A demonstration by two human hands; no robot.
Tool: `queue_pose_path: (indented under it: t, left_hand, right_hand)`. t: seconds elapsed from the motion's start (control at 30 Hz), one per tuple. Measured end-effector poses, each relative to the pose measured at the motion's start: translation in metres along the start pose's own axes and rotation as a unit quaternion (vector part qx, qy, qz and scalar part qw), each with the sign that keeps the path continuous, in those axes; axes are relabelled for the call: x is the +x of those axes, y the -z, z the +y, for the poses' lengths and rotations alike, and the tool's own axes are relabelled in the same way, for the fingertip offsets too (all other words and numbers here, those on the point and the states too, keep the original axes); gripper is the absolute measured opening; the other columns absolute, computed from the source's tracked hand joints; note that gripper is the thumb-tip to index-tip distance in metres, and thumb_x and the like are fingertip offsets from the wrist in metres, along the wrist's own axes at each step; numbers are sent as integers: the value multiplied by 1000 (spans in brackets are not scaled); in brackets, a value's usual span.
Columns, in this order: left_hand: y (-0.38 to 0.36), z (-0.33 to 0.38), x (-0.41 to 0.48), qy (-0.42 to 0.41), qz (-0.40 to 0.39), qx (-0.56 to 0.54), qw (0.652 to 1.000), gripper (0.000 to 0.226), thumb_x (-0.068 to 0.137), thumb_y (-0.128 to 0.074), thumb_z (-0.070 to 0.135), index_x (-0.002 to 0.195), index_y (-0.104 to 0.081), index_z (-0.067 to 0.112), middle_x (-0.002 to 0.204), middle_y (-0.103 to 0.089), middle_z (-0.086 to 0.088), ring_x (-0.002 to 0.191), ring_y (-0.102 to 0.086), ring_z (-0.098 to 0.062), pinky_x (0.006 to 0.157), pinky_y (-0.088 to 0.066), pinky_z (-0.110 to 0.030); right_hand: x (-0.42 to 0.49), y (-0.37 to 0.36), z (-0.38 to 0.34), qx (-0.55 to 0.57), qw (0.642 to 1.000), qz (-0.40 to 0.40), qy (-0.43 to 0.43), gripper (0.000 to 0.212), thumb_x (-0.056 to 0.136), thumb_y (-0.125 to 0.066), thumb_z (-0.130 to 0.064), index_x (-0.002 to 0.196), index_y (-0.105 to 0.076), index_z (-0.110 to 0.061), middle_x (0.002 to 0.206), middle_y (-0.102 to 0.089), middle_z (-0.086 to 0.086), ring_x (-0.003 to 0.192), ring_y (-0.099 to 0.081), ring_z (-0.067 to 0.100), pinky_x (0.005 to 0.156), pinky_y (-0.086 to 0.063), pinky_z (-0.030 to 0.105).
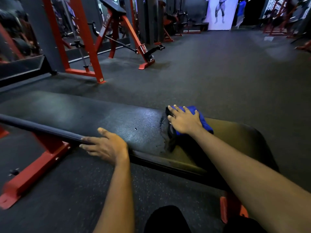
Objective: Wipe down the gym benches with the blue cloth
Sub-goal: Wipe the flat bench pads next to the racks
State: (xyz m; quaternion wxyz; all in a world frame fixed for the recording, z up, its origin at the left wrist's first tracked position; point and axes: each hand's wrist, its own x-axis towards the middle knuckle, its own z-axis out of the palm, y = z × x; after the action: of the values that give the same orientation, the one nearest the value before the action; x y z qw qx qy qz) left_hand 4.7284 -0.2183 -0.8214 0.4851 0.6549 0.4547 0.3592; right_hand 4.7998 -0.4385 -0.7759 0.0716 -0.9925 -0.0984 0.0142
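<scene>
Open dark rubber floor (218,73) lies beyond the black padded bench (117,118); red steel machine frames (80,72) crowd the far left.

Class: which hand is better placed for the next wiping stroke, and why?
Right: the right hand lies flat on the blue cloth on the bench pad; the left hand only rests on its near edge.
</scene>
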Motion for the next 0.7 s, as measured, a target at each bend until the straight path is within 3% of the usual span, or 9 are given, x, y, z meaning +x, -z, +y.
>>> queue_pose_path:
  t: [0.1, 0.23, 0.37, 0.47, 0.6, 0.7]
  left_hand:
    - [1, 0, -1, -2, 6, 0, 1000, 75, 99, -25, 50, 154, -12, 0, 158, -9, -31, 140, -21, -48, 117, -19, -50]
    - [-1, 1, -1, -7, 5, -1, 1000, 78, 98, -23, 53, 154, -10, 1, 159, -8, -30, 141, -20, -47, 116, -23, -54]
    - [-3, -3, -1, -17, 9, -4, 1000, 72, 101, -25, 49, 155, -10, 2, 159, -7, -28, 143, -18, -46, 118, -20, -50]
    - [-1, -2, -1, -12, 12, -6, 1000, 71, 102, -26, 47, 155, -11, 2, 160, -7, -28, 143, -18, -46, 118, -18, -49]
    - [0, -2, -1, -13, 15, -6, 1000, 73, 100, -23, 51, 155, -13, 3, 160, -9, -27, 143, -19, -45, 117, -22, -52]
    - [3, 0, -4, -4, 17, -11, 1000, 71, 101, -24, 49, 155, -14, 4, 160, -9, -25, 144, -18, -43, 116, -24, -53]
  right_hand:
    - [-43, 0, 9, 9, 1000, 9, 24, 54, 102, -24, -51, 153, -9, -46, 163, -2, -19, 152, -2, 16, 116, -1, 62]
    - [-100, -2, 16, -15, 999, 37, 22, 55, 99, -25, -58, 151, -7, -51, 161, 0, -24, 151, 2, 11, 111, 2, 70]
    - [-83, -5, 15, 12, 996, 26, -90, 69, 91, -27, -70, 152, -4, -47, 164, 12, -9, 151, 10, 29, 106, -1, 75]
    - [-36, -1, 4, 15, 991, 17, -131, 69, 92, -28, -62, 155, -8, -40, 165, 6, 2, 149, 3, 39, 109, -7, 72]
    - [1, 4, -12, 1, 998, 5, -68, 62, 96, -26, -50, 155, -13, -37, 165, -9, -3, 148, -11, 35, 111, -9, 65]
    - [-12, 3, -16, -7, 1000, 1, 19, 58, 99, -27, -46, 154, -10, -43, 165, -6, -10, 150, -8, 26, 113, -11, 61]
